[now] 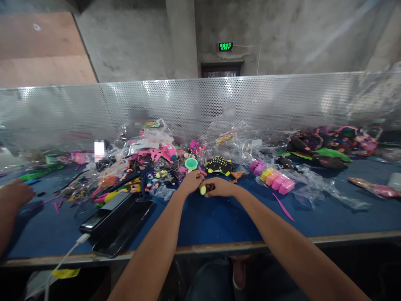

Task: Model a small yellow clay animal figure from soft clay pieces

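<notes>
Landmark: in the head view, a black dome-shaped figure with yellow dots and yellow feet [219, 165] sat on the blue tabletop [216, 228].
Right grip: the right hand [221, 187], on the near side of the dotted figure, was curled closed around a dark brownish-red piece with a round yellow-green end [203, 190].
Left grip: the left hand [191, 182], near and left of the figure, had its fingers bent beside that piece; whether they pinched anything could not be told.
Green disc: a round green piece with a teal rim [191, 164] lay left of the figure.
Wrapped blocks: a row of yellow, orange and pink blocks in clear plastic [277, 180] lay right of the figure.
Pink strip: a thin, curved pink strip [283, 207] lay nearer and right of it.
Phone: a flat black rectangular phone [123, 229] lay well to its near left.
Co-worker: another person's blurred hand [15, 193] was far left of it.
Screen: a perforated grey metal panel [181, 100] stood behind it.
</notes>
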A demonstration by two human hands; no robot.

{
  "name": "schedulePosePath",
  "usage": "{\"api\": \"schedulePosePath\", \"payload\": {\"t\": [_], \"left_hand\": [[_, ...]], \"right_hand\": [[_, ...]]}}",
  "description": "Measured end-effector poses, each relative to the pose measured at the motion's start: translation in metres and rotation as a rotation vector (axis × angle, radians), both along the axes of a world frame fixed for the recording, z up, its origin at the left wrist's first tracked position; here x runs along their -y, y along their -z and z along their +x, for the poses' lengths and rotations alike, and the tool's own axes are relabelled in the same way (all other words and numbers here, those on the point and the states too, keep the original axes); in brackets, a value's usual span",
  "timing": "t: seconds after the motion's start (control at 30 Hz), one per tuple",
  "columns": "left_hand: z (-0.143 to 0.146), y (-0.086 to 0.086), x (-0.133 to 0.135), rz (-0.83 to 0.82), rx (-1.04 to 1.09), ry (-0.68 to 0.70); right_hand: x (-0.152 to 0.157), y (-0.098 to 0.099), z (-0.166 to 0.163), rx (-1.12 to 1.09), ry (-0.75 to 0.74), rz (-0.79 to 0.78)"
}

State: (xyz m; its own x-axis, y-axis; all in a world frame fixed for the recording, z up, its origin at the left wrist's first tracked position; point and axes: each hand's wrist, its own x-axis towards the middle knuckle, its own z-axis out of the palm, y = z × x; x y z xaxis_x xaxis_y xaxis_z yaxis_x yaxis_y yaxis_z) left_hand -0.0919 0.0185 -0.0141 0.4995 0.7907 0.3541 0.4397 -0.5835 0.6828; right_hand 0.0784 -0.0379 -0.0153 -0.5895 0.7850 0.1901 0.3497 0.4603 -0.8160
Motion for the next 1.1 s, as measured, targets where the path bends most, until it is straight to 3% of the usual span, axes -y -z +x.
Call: {"api": "schedulePosePath", "payload": {"t": [0.3,0.5,0.73,0.8,0.93,1.0,1.1], "left_hand": [[0.001,-0.001,0.004,0.016,-0.004,-0.004],[0.0,-0.002,0.004,0.03,-0.025,-0.002],[0.002,-0.009,0.008,0.021,0.041,-0.006],[0.001,-0.013,0.009,0.024,0.119,-0.088],[-0.008,-0.021,0.01,0.061,0.208,-0.425],[-0.012,-0.022,0.011,0.073,0.161,-0.554],[-0.015,-0.02,0.013,0.065,-0.034,-0.615]], "right_hand": [[-0.004,0.004,-0.002,-0.019,0.022,0.054],[0.001,-0.004,0.002,0.033,0.026,0.073],[-0.003,-0.012,0.012,-0.039,0.385,0.273],[-0.008,-0.01,0.016,-0.067,0.471,0.304],[-0.015,-0.004,0.023,-0.071,0.574,0.374],[-0.016,-0.003,0.025,-0.047,0.62,0.405],[-0.016,-0.003,0.026,-0.034,0.666,0.422]]}}
